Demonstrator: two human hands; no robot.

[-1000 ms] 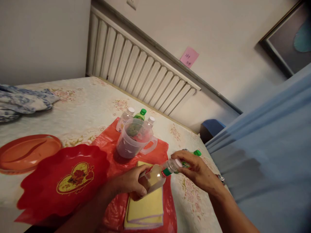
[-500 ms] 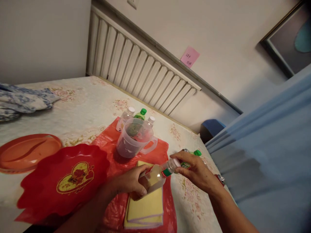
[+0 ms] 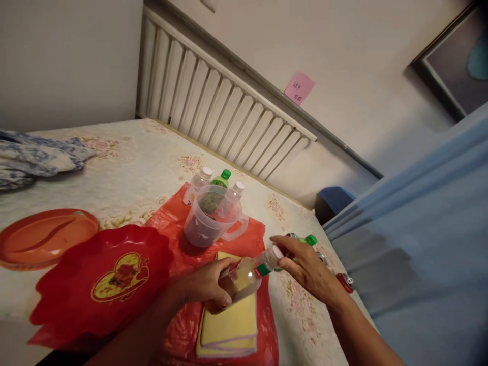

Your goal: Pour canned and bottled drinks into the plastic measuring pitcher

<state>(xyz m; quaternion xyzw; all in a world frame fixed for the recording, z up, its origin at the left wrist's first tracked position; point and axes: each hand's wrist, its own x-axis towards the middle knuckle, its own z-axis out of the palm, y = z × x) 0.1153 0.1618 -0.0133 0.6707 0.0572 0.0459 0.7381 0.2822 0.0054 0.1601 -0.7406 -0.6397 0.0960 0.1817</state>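
The left hand (image 3: 208,284) holds a tilted bottle (image 3: 244,277) by its body over the yellow cloth (image 3: 232,328). At its 2 o'clock end, the right hand's (image 3: 308,269) fingers (image 3: 282,243) pinch the cap (image 3: 275,252). A jug (image 3: 211,218) stands at 11 o'clock.

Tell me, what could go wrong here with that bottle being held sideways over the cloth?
The bottle is tilted nearly flat in the left hand while the right hand grips its cap. If the cap comes off at this angle, the yellowish liquid could spill onto the yellow cloth and the red plastic sheet below. The right arm also sits close to a green-capped bottle near the table's edge, so a nudge might knock it over.
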